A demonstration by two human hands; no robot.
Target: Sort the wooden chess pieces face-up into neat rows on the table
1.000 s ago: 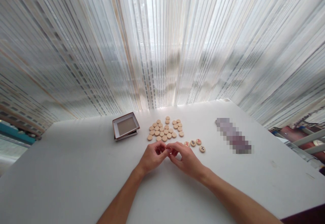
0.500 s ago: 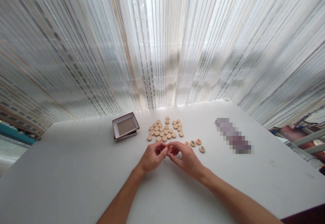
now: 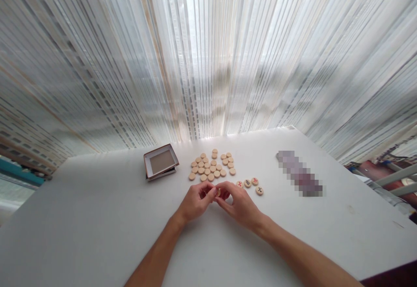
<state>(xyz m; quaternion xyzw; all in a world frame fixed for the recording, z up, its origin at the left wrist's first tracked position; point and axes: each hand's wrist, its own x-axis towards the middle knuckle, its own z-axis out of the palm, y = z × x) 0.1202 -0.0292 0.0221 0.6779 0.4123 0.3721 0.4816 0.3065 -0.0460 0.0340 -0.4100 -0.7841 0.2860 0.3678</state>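
Both hands meet at the middle of the white table, pinching a small round xiangqi piece (image 3: 218,192) between their fingertips. My left hand (image 3: 196,201) closes on its left side, and my right hand (image 3: 239,203) grips it from the right. Fingers cover much of the piece. Just beyond them lies a spread of plain wooden xiangqi pieces (image 3: 207,171), no markings showing. Right of my right hand are several pieces with characters up: a red-marked one (image 3: 255,181), black-marked ones (image 3: 247,183) (image 3: 259,190), and another red one (image 3: 239,184) beside the knuckles.
An open shallow box (image 3: 162,161) rests tilted on another box part at the back left of the white table (image 3: 107,217). A pixelated long object (image 3: 299,173) lies on the right. Striped sheer curtains (image 3: 208,61) hang behind the table's far edge.
The piece between my fingertips has turned a little, and less of its red marking shows. My thumb has slid slightly across it. The other pieces and the box stay put.
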